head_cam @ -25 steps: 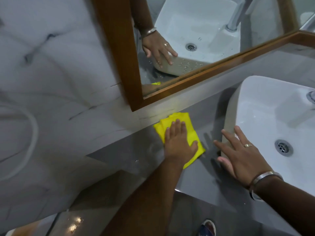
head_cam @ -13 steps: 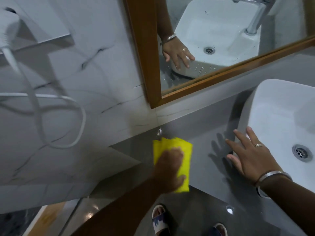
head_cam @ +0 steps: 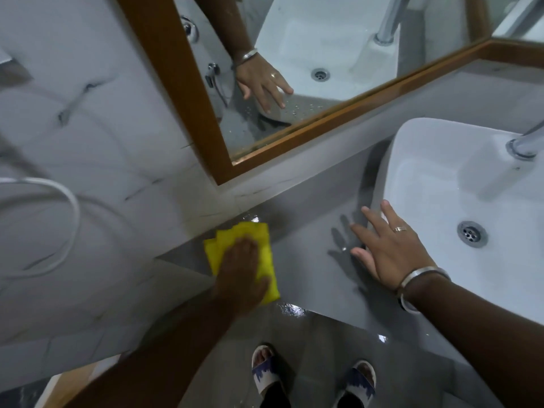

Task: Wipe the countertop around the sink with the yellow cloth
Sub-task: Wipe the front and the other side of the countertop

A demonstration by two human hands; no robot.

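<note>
Yellow folded cloth pinned flat on grey countertop under left hand; right hand, fingers spread and empty, rests against white basin.

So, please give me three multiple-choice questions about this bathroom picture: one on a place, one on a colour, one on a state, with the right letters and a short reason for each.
1. Where does the yellow cloth lie?
A. inside the sink
B. on the countertop, left of the sink
C. on the floor

2. What colour is the mirror frame?
A. brown
B. white
C. black

3. How is the right hand?
A. closed on the tap
B. holding the cloth
C. open, fingers spread, by the sink's edge

Answers:
1 B, the left hand presses it flat on the grey countertop.
2 A, it looks like brown wood.
3 C, it holds nothing beside the white sink.
</note>
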